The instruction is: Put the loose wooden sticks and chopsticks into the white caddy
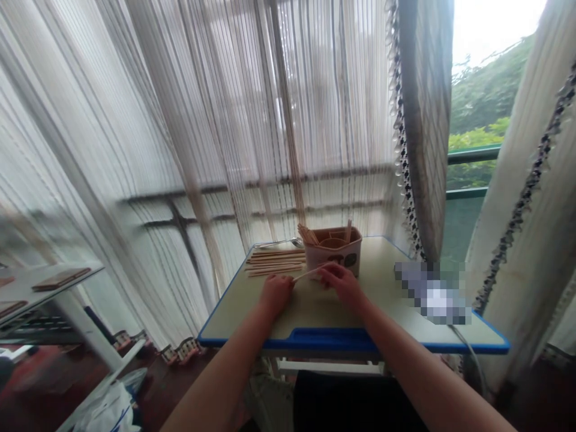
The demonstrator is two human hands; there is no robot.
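Between my two hands a thin, pale wooden chopstick [306,275] slants up to the right above the desk. My left hand [276,290] is closed at its lower left end, knuckles up. The fingers of my right hand [338,278] pinch the other end, just in front of a utensil holder [315,254]. This holder is light pinkish outside and brown inside, with dividers; several sticks stand in its left compartment and something slim at its right rear. Left of it, several chopsticks [276,261] lie side by side in a row. Behind them rests a metal spoon [296,242].
The desk [252,306] is pale with a blue rim and a blue front groove. A pixelated object [432,297] with a cable lies on its right side. Curtains [270,120] hang directly behind. At left stands another white table [49,282] with flat brown items.
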